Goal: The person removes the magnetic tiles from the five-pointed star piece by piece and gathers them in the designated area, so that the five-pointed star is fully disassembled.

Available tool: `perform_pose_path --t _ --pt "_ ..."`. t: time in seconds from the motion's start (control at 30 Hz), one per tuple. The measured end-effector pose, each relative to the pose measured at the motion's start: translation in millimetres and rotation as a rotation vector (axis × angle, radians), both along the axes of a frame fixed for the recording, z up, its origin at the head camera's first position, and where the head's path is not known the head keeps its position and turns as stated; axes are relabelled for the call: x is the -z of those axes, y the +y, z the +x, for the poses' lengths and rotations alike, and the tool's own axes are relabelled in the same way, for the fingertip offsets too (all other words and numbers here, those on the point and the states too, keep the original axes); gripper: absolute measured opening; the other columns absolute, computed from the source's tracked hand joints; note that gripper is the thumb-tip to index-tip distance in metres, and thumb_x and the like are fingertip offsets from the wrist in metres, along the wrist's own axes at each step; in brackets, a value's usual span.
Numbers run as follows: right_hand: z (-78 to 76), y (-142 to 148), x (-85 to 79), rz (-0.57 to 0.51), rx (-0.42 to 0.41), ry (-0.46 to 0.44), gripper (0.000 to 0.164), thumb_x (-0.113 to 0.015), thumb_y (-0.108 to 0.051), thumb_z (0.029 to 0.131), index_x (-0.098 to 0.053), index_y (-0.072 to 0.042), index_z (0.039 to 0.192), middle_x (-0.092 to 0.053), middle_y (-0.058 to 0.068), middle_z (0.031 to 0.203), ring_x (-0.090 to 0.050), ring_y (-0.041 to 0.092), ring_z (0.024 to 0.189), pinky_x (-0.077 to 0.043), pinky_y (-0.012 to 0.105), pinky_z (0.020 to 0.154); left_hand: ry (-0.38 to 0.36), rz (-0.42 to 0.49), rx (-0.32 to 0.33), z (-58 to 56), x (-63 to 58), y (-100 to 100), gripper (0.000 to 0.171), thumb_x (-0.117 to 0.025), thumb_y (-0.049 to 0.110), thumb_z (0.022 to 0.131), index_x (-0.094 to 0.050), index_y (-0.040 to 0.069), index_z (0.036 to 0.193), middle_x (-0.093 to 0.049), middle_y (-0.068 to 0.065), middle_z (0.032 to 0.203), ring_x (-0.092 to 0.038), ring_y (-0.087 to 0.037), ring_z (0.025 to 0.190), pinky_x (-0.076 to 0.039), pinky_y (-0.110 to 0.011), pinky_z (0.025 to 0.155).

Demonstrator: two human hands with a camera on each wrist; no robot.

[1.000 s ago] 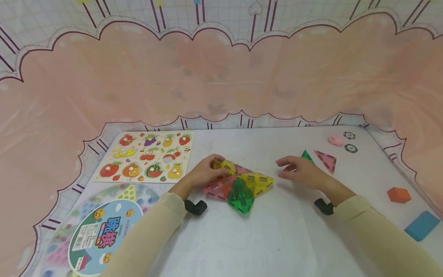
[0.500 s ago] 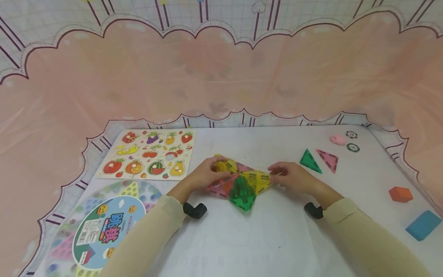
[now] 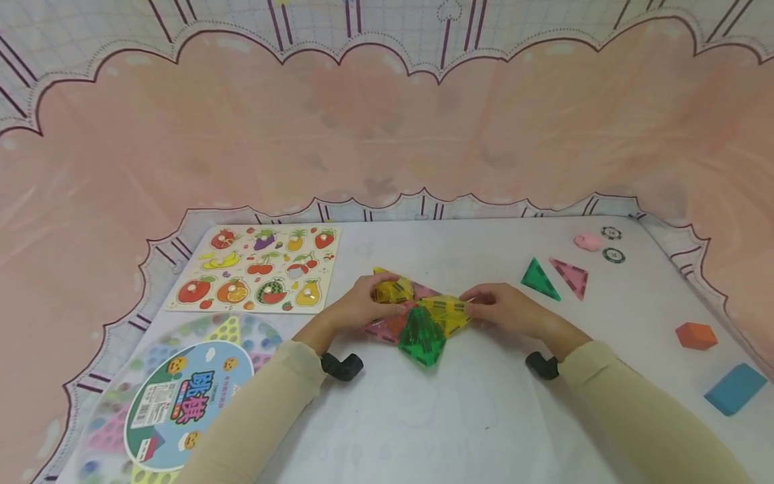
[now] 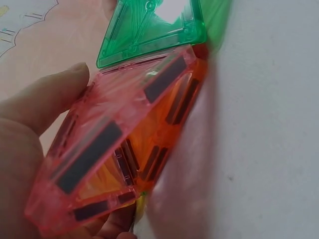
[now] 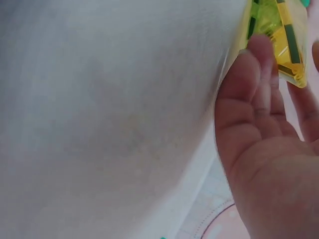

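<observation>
A star-like build of see-through magnetic tiles lies in the middle of the table in the head view, with a green tile (image 3: 421, 337) at its front and a yellow tile (image 3: 444, 314) to the right. My left hand (image 3: 357, 306) grips its left side. In the left wrist view the thumb lies along a pink tile (image 4: 107, 117), while fingertips show under an orange one (image 4: 159, 127). My right hand (image 3: 504, 309) holds the yellow point on the right, its fingers around the yellow tip (image 5: 289, 47) in the right wrist view. The build's far side is partly hidden by the left hand.
Loose green (image 3: 540, 279) and pink (image 3: 570, 277) triangle tiles lie to the right. Beyond them are a pink figure (image 3: 587, 242) and two round chips (image 3: 613, 255). Orange (image 3: 697, 336) and blue (image 3: 736, 389) blocks sit far right. A fruit puzzle board (image 3: 281, 269) and round game box (image 3: 175, 403) are left.
My right hand has moved left from beside the loose green triangle to the build's yellow tip and now holds it. The left hand stays on the build's left side.
</observation>
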State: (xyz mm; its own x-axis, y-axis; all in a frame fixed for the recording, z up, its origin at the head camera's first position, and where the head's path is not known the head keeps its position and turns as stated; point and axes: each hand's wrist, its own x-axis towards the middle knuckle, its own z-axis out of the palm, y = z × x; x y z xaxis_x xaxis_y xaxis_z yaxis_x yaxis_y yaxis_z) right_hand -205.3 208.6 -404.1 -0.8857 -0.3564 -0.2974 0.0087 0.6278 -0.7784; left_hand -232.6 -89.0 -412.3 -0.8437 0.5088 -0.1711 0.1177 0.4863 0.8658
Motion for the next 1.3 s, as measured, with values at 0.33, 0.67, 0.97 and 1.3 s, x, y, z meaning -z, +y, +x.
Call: perform_pose_path --t 0.33,0.67,0.97,1.3 --pt "-1.6 -3 -3.0 -0.054 0.021 -0.097 0.034 -0.06 -0.037 0.084 -0.058 -0.022 0.115 -0.056 0.003 0.11 -0.05 0.021 0.094 -0.045 0.031 0.077 -0.013 -0.01 -0.024 0.7 1.4 0 0.066 -0.069 0.044 0.074 -0.041 0.027 0.131 -0.035 0.001 0.124 -0.038 -0.019 0.109 -0.034 -0.038 0.093" --pt "-3.9 -5 -7.8 -0.075 0.063 -0.086 0.032 -0.064 -0.024 0.083 -0.06 -0.018 0.113 -0.052 0.006 0.114 -0.047 0.023 0.095 -0.045 0.03 0.077 -0.001 0.013 0.007 2.1 -3.8 1 0.064 -0.068 0.039 0.077 -0.04 0.023 0.132 -0.037 0.0 0.124 -0.038 -0.019 0.108 -0.035 -0.036 0.091" --pt "-6.7 2 -3.4 -0.046 0.08 -0.045 0.046 -0.057 -0.049 0.082 -0.06 -0.019 0.116 -0.056 0.003 0.109 -0.049 0.022 0.094 -0.043 0.03 0.076 -0.048 -0.007 0.023 18.5 -36.2 5 0.063 -0.065 0.026 0.082 -0.035 0.011 0.136 -0.028 -0.013 0.132 -0.033 -0.029 0.115 -0.031 -0.043 0.095" --pt "-8.6 22 -5.8 -0.06 0.13 -0.039 0.047 -0.054 -0.045 0.085 -0.058 -0.013 0.118 -0.061 0.004 0.103 -0.051 0.021 0.091 -0.044 0.03 0.077 -0.043 -0.008 -0.007 1.3 -4.8 2 0.068 -0.069 0.036 0.077 -0.037 0.02 0.134 -0.028 -0.008 0.132 -0.032 -0.025 0.115 -0.029 -0.043 0.096"
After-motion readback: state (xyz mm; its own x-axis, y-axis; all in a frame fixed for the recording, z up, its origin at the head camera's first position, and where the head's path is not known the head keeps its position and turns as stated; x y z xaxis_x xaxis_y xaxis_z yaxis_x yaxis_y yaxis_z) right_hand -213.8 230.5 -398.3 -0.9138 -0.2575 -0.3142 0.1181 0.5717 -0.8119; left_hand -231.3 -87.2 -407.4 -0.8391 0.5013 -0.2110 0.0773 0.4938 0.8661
